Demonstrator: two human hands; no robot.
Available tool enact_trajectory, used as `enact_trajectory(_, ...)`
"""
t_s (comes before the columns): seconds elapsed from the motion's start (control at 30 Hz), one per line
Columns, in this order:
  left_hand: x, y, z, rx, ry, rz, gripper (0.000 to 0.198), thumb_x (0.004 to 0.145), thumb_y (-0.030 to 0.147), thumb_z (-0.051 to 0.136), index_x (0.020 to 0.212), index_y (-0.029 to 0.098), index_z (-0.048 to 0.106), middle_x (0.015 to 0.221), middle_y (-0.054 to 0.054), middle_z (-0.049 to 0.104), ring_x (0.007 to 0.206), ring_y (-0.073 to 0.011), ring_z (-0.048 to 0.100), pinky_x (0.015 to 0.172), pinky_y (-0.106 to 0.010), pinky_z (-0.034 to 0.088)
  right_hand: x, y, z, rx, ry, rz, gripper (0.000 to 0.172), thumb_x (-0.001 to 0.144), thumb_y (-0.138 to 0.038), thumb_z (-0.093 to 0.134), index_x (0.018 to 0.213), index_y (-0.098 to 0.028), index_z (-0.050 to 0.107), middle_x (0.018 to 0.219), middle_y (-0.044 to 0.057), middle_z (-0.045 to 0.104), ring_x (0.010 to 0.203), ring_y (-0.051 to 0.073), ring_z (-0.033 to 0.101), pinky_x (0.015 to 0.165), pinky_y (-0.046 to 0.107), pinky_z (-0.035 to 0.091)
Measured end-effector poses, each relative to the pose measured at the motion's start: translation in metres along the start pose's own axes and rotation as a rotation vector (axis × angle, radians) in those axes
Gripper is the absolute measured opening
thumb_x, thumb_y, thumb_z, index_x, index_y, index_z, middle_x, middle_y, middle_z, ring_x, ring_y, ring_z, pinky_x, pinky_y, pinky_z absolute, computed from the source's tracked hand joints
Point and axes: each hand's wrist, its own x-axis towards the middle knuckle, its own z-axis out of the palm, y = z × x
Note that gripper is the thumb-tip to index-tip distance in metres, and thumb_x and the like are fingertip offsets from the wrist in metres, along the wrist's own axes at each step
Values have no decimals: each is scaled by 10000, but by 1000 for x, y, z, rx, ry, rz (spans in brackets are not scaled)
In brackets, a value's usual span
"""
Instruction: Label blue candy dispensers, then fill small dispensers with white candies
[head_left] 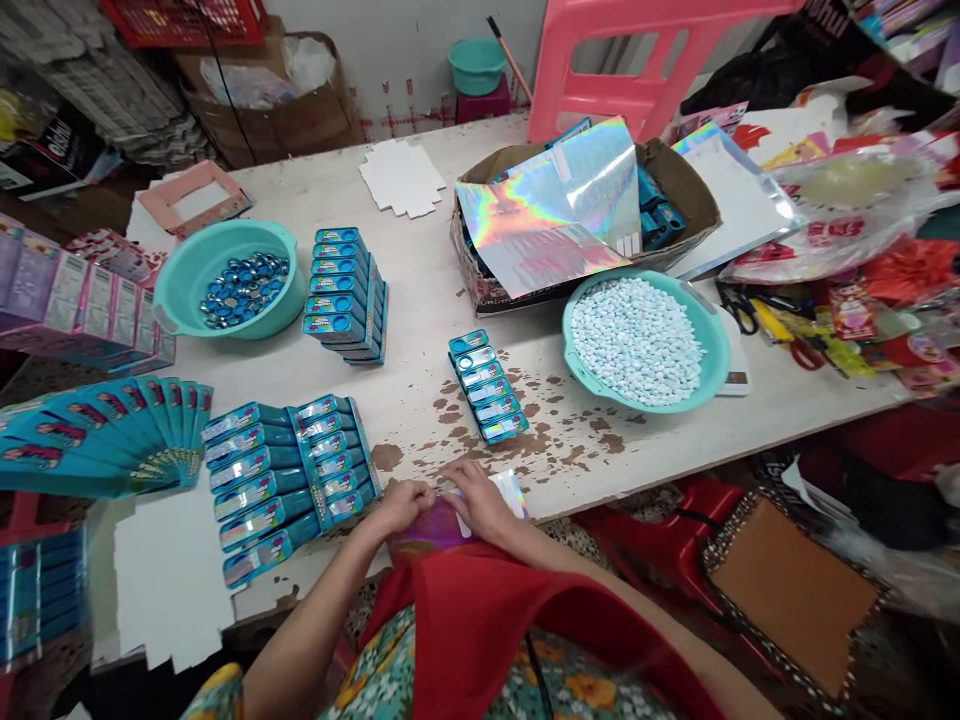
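At the table's front edge lies a shiny holographic sheet with a purple cast (pixel 435 522), partly covered by my hands. My left hand (pixel 405 505) is closed at the sheet's left upper edge, its fingertips tucked in. My right hand (pixel 482 502) bends over the sheet's right part, fingers curled with the thumb toward the left hand; a white patch shows under it. Just beyond the hands stands a short row of small blue boxes (pixel 489 385) with clear windows or labels on top. Left of my left hand, more blue boxes (pixel 255 490) stand in rows.
A turquoise basin (pixel 574 350) holds white pellets; another basin (pixel 169 300) holds blue and silver round pieces. A cardboard box (pixel 510 300) carries holographic sheets (pixel 555 200). Blue boxes are stacked (pixel 337 300) mid-left. Scissors (pixel 739 308) lie right, a red stool (pixel 675 540) below.
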Motion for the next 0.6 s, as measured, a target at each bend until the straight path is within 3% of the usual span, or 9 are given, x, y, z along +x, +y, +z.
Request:
enact_trajectory(0.1, 5, -1, 6, 1, 47, -21, 163, 713, 228, 450, 658, 136, 573, 579, 23, 477, 587, -113, 402, 551, -218, 283, -7, 12, 17, -172, -150, -71, 287, 845, -185, 535, 1130, -198, 561, 1075, 97, 567, 1006, 226, 494, 841, 374, 456)
enact_trajectory(0.23, 13, -5, 8, -16, 78, -53, 140, 700, 219, 459, 659, 134, 562, 578, 22, 464, 571, -108, 392, 535, -217, 279, -13, 19, 12, -335, -257, -213, 342, 864, -165, 513, 1205, -175, 510, 1228, 110, 533, 1065, 232, 486, 859, 369, 441)
enact_trajectory(0.33, 16, -10, 9, -23, 104, -61, 148, 704, 229, 465, 673, 133, 575, 586, 18, 479, 581, -112, 399, 534, -216, 279, -16, 18, 8, -348, -280, -250, 274, 854, -185, 541, 1127, -192, 554, 1274, 95, 518, 1072, 245, 490, 825, 377, 442)
enact_trajectory(0.4, 19, -11, 10, -22, 120, -62, 149, 705, 228, 472, 666, 137, 582, 583, 18, 488, 586, -115, 408, 537, -218, 280, -16, 16, 9, -283, -248, -209, 169, 836, -203, 576, 1003, -198, 599, 1200, 80, 573, 1031, 239, 512, 798, 363, 441)
enact_trajectory(0.5, 20, -10, 11, -13, 147, -63, 128, 696, 213, 496, 625, 144, 577, 573, 17, 502, 596, -121, 430, 557, -222, 298, -13, 8, 5, -200, -193, -136, 27, 823, -204, 596, 845, -189, 600, 926, 59, 648, 899, 205, 551, 749, 317, 437)
enact_trajectory(0.6, 15, -1, 10, 5, 200, -65, 131, 719, 227, 511, 636, 151, 578, 601, 0, 540, 631, -141, 474, 603, -241, 338, -6, -6, -11, -107, -88, -22, 49, 846, -204, 559, 800, -187, 565, 774, 30, 620, 773, 163, 556, 692, 271, 432)
